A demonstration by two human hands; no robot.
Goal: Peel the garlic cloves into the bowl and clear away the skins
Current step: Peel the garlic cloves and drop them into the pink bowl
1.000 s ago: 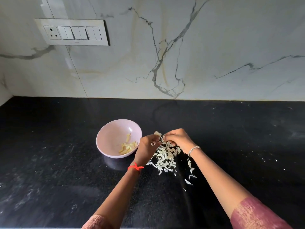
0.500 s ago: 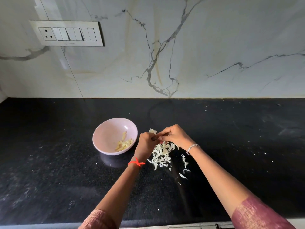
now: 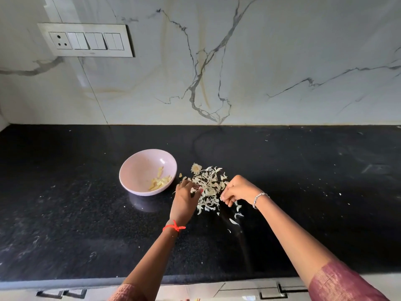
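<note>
**Both hands low over the heap of garlic skins**

A pale pink bowl (image 3: 128, 170) is seen on the black counter (image 3: 86, 213), left of the middle. In the bowl, on its right side, a small group of peeled cloves (image 3: 160, 181) is lying; they look yellowish and smooth.

Just right of the bowl the skins (image 3: 209, 185) are heaped on the counter. They are thin, white and curled, like dry paper strips. At the far edge of the heap a round dry root end (image 3: 196, 168) is seen. A few loose flakes (image 3: 235, 216) are scattered on the near side of the heap.

The left hand (image 3: 184, 203), with a red thread (image 3: 173, 226) at the wrist, is held at the left edge of the heap. Its fingers are curled and a small pale piece shows at the tips, but it cannot be told whether the piece is gripped.

The right hand (image 3: 237, 190), with a silver bracelet (image 3: 258, 197), is held at the right edge of the heap. Its fingers are bent down with the tips close together; it cannot be told if a skin is pinched.
</note>
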